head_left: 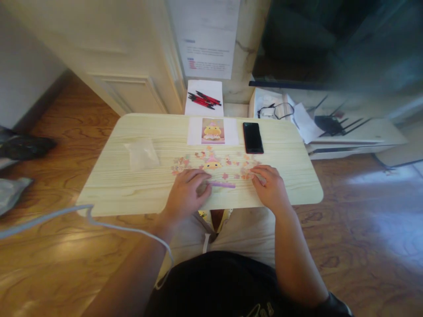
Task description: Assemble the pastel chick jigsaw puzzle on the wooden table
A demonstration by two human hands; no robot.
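My left hand (190, 190) rests on the table, thumb and index finger closed about the left end of a purple strip of joined jigsaw pieces (224, 184). My right hand (269, 185) lies to the right, its fingers stretched out and touching loose jigsaw pieces (245, 172); thumb and index finger are apart. Between and beyond the hands sits a joined part of the puzzle (212, 164), a yellow face with a pink top. More loose pieces (181, 164) are scattered left of it, partly behind my left hand. A printed reference picture (213, 131) lies behind the pieces.
The pale wooden table (109, 185) holds a clear plastic bag (142, 154) at left and a black phone (253, 138) at back right. Several red pens (204, 100) lie on white paper beyond the far edge. A pale cable (132, 227) hangs across my left forearm.
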